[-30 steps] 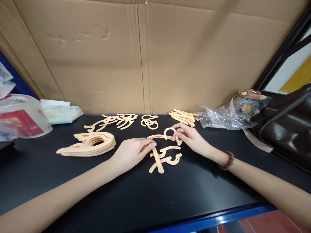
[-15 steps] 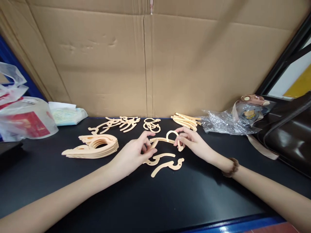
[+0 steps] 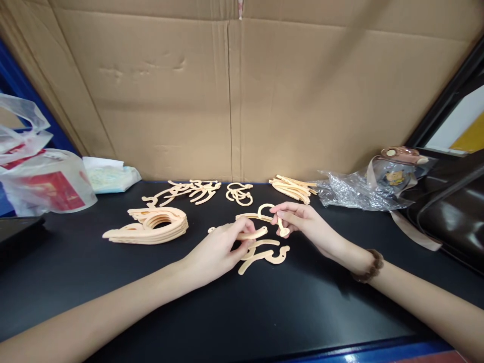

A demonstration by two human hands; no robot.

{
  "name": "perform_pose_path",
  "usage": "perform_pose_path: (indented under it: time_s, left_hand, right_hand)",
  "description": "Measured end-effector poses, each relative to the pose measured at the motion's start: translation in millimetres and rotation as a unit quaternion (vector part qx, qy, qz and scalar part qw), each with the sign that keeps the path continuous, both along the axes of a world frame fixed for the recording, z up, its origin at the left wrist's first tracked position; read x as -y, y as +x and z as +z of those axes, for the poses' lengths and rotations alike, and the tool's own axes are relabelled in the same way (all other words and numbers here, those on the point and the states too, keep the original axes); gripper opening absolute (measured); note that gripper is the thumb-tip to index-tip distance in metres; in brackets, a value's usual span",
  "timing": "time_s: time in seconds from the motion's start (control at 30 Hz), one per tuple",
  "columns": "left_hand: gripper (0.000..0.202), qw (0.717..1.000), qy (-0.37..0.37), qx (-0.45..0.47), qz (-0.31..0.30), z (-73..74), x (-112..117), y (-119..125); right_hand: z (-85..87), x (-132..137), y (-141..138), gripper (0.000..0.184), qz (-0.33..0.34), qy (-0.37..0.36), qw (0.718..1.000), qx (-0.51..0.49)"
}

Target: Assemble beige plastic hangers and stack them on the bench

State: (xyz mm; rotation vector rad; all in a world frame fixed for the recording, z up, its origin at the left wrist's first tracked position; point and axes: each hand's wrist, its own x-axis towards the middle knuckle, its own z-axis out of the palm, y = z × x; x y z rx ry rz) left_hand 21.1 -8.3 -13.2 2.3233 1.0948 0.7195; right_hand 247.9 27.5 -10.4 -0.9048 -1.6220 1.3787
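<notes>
My left hand (image 3: 217, 252) is closed on a curved beige plastic strip (image 3: 258, 234), with one end pointing right and the other showing left of my knuckles. Between the thumb and fingers of my right hand (image 3: 310, 227) is a beige hook piece (image 3: 261, 208), its curved end facing left and its knobbed foot hanging down. A two-layered curved strip (image 3: 247, 217) lies behind both hands; whether it joins the hook I cannot tell. Below the hands, curved arm pieces (image 3: 251, 263) with rounded hooked ends rest on the black table (image 3: 287, 312).
On the left is a stack of folded beige hangers (image 3: 177, 229). Along the back lie loose arm pieces (image 3: 206, 191), hooks (image 3: 239, 193) and straight strips (image 3: 291, 189). Crumpled clear plastic (image 3: 348, 194) and a dark bag (image 3: 454, 201) sit right; a plastic bag (image 3: 49, 186) stands far left.
My left hand has moved right, and its strip has turned from slanting to nearly level, nearer the hook. My right hand keeps hold of the hook. The view has shifted slightly.
</notes>
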Motion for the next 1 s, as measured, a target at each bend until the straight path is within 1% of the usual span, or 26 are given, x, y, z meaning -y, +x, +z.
perform_pose_path:
  time_s: [0.1, 0.2, 0.27, 0.37, 0.43, 0.57, 0.7, 0.87, 1.0]
  left_hand:
    - [0.019, 1.000, 0.004, 0.006, -0.011, -0.6, 0.5, 0.8]
    - [0.014, 1.000, 0.006, 0.005, -0.006, 1.0, 1.2, 2.0]
    - [0.012, 1.000, 0.000, 0.010, 0.017, 3.0, 1.8, 3.1]
    - [0.018, 0.998, 0.000, 0.004, 0.058, 4.4, 2.2, 4.5]
    - [0.021, 0.997, 0.010, -0.013, 0.071, 3.4, 1.7, 5.0]
    - [0.019, 0.997, 0.028, -0.052, 0.058, 0.2, 0.3, 4.5]
    - [0.016, 0.998, 0.041, -0.042, 0.037, 0.4, 0.7, 4.0]
    - [0.016, 0.997, 0.038, -0.055, 0.039, 2.6, 4.4, 4.7]
    - [0.016, 0.995, 0.048, -0.073, 0.056, 2.3, 5.3, 4.6]
  right_hand:
    - [2.2, 2.7, -1.9, 0.023, 0.004, 0.009, 1.000, 0.000]
    - [3.9, 3.9, -2.5, 0.026, 0.007, 0.020, 1.000, -0.001]
    - [4.1, 4.0, -2.3, 0.028, 0.009, 0.015, 1.000, -0.004]
    - [3.5, 3.1, -2.2, 0.030, 0.015, -0.001, 1.000, -0.008]
    - [4.0, 2.0, -3.2, 0.032, 0.028, -0.007, 0.999, -0.017]
    - [10.1, 0.0, -10.4, 0.038, 0.059, -0.012, 0.998, -0.027]
    - [14.3, -0.9, -21.4, 0.038, 0.076, -0.013, 0.997, -0.024]
    - [2.6, -3.0, -25.0, 0.039, 0.076, -0.033, 0.996, -0.021]
    - [-4.6, -1.9, -21.2, 0.036, 0.113, -0.049, 0.992, -0.032]
